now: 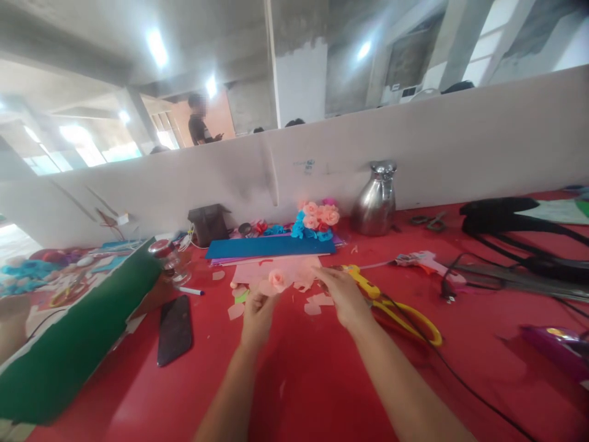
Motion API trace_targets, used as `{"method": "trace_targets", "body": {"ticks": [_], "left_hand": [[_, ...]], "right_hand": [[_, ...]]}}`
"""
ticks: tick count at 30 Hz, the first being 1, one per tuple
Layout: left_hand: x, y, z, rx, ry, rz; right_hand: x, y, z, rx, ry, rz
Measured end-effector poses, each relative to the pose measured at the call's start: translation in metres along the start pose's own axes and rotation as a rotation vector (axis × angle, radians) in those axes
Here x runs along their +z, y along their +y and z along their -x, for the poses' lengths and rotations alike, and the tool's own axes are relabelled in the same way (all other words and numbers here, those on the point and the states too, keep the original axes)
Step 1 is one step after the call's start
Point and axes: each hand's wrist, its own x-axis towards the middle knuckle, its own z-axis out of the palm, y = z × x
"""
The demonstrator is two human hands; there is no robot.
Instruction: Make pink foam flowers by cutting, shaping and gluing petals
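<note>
My left hand (257, 316) pinches the base of a small pink paper rose (277, 279) and holds it up over the red table (322, 374). My right hand (341, 294) hovers just right of the rose, fingers loosely curled and pointing toward it; whether it holds anything is unclear. Under the rose lie a pink foam sheet (276, 269) and loose pink scraps (313, 306). Yellow-handled scissors (396, 307) lie right beside my right hand.
A blue foam sheet (269, 247), a bunch of finished paper flowers (317, 220), a steel jug (376, 199) and a glue gun (421, 261) with its cord sit farther back. A green roll (78, 337) and a dark phone (175, 330) lie left; black straps (519, 227) right.
</note>
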Motion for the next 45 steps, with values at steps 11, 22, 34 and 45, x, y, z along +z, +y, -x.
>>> {"method": "trace_targets", "body": {"ticks": [11,22,34,45], "left_hand": [[0.000,-0.005,-0.004,-0.088,0.075,0.027],[0.010,0.000,0.003,-0.203,0.090,0.049],[0.012,-0.005,0.002,-0.199,0.084,0.157],[0.013,-0.011,0.002,-0.276,0.098,0.249]], "right_hand": [[0.008,0.015,0.000,0.061,-0.041,-0.183],[0.019,0.017,0.010,0.047,-0.005,-0.171],[0.027,0.010,0.021,0.063,0.015,-0.203],[0.032,0.008,0.030,0.038,0.015,-0.136]]}}
